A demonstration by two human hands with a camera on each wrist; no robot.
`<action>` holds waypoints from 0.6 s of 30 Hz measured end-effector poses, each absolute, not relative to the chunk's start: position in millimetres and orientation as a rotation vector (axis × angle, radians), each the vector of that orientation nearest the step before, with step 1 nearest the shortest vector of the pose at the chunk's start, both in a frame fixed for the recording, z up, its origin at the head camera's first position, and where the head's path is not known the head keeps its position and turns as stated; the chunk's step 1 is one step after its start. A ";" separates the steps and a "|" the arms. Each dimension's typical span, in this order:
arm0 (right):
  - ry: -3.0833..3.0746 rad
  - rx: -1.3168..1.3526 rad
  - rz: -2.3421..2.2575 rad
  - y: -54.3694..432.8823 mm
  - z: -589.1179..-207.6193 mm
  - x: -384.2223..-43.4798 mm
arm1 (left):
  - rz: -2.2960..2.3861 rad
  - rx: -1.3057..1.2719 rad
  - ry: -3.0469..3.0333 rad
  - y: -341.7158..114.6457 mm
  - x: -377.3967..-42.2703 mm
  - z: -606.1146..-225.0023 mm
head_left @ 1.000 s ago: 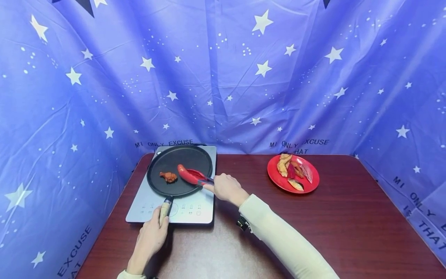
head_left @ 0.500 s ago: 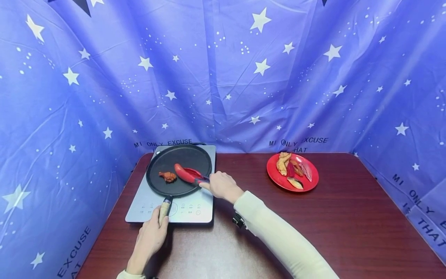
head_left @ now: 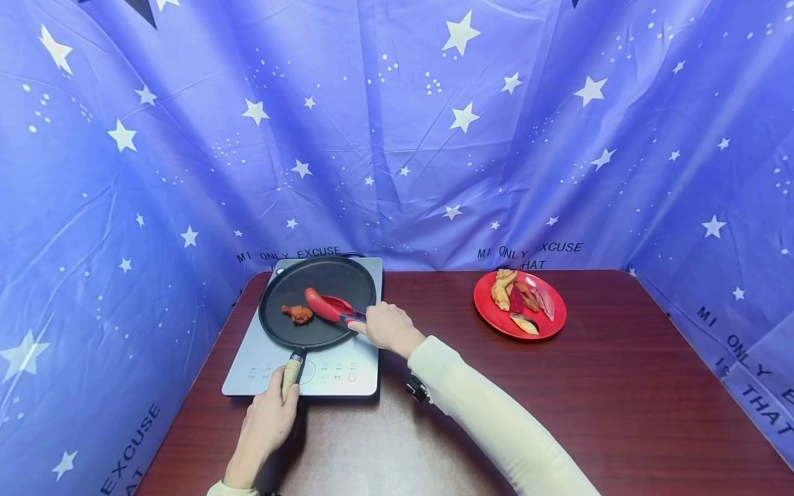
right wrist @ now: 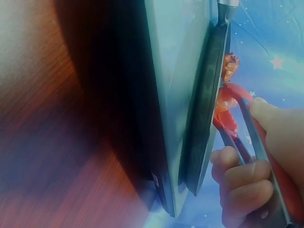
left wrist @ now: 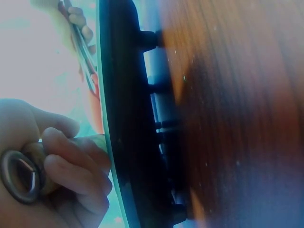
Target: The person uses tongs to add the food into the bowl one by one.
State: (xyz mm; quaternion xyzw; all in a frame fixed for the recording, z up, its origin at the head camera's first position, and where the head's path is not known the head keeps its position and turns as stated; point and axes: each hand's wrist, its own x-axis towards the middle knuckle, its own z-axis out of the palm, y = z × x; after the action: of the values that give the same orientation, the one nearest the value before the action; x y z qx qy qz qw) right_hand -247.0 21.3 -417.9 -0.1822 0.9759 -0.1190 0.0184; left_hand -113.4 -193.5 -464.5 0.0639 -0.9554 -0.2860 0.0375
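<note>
My left hand [head_left: 268, 417] grips the pale wooden handle [head_left: 291, 375] of a flat black frying pan [head_left: 338, 275]; its end ring [left wrist: 20, 176] shows in the left wrist view. With my right hand [head_left: 389, 326] I hold metal tongs [right wrist: 256, 137] with red heads over the pan's right half. A reddish sausage [head_left: 315, 300] lies at the heads; in the right wrist view something orange-red sits between them. Left of the sausage, a brown-orange chicken drumstick [head_left: 298, 315] rests on the pan. The pan stands on a silver induction cooker [head_left: 248, 375].
A red plate [head_left: 490, 322] stands at the back right of the dark wooden table [head_left: 595, 399]. Several pieces of food [head_left: 524, 296] lie on it, partly overlapping. Blue star-patterned cloth [head_left: 409, 138] hangs behind the table and along both sides.
My right hand, the tongs and the sausage have shifted slightly left, towards the drumstick. My left hand keeps its grip on the pan handle. The head view has shifted slightly.
</note>
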 end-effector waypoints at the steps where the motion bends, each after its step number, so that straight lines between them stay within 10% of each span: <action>1: 3.033 -0.568 -0.363 20.5 -418.1 -247.4 | -0.879 0.197 -2.932 -193.5 -113.4 -464.4; 18: 3.024 -0.536 -0.356 11.5 -417.2 -249.0 | -0.877 0.191 -2.938 -192.9 -113.2 -465.1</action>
State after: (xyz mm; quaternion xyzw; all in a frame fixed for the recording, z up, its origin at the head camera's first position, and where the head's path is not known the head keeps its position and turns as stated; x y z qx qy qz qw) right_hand -249.0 11.5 -417.2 -0.1732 0.9778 -0.1152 0.0247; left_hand -113.2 -192.9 -465.1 0.0623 -0.9558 -0.2852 0.0350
